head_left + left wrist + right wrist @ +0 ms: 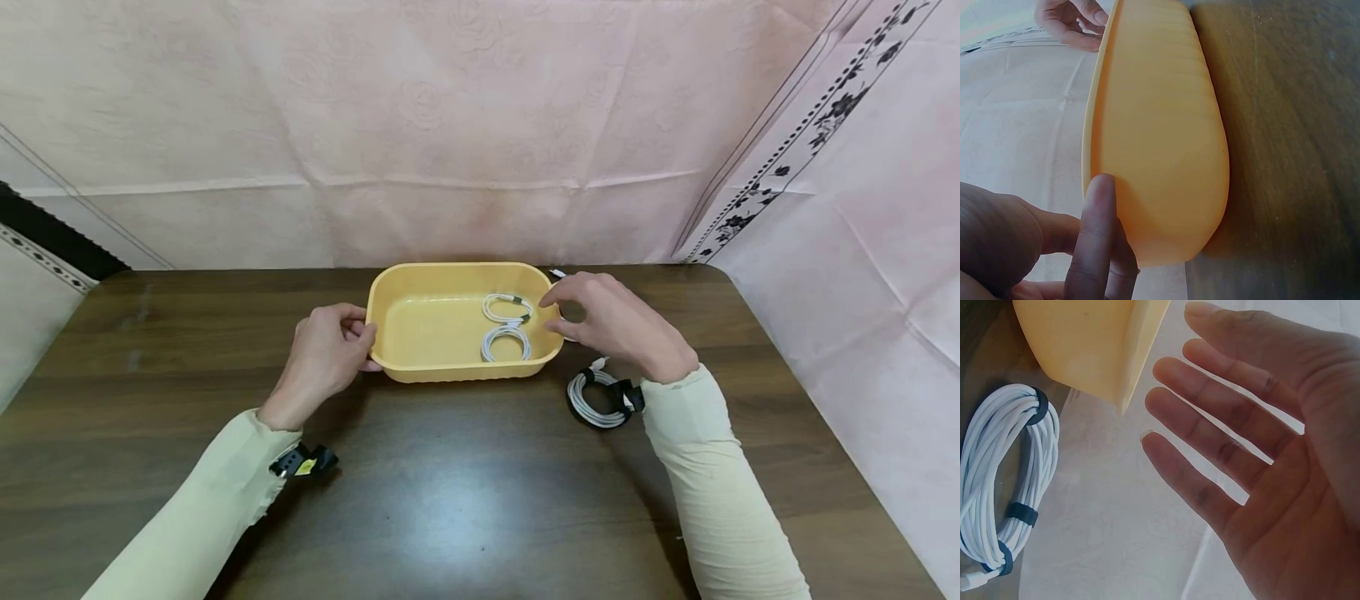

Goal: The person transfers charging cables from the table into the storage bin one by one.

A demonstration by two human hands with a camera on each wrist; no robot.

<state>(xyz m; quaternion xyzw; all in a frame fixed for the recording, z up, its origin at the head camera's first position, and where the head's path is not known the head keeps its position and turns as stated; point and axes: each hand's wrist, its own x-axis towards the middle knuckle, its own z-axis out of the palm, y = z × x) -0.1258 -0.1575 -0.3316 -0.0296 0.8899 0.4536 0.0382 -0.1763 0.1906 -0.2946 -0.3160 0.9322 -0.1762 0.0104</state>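
Note:
A yellow plastic tub [427,329] stands on the dark wooden table [465,492]. Two small coils of white cable [506,308] [506,342] lie in its right half. My left hand [330,350] grips the tub's left end, thumb near the rim and fingers [1094,237] against the outer wall [1160,144]. My right hand [607,321] hovers just beside the tub's right rim [1085,337], holding nothing, with its fingers [1222,419] straight and spread. A larger white cable coil [597,398] bound with dark ties lies on the table by my right wrist; the right wrist view shows this coil [1004,475] too.
A small white cable end [557,272] shows behind the tub's far right corner. Pink cloth [450,125] hangs at the table's far edge and along its right side. Bare wood stretches in front of the tub.

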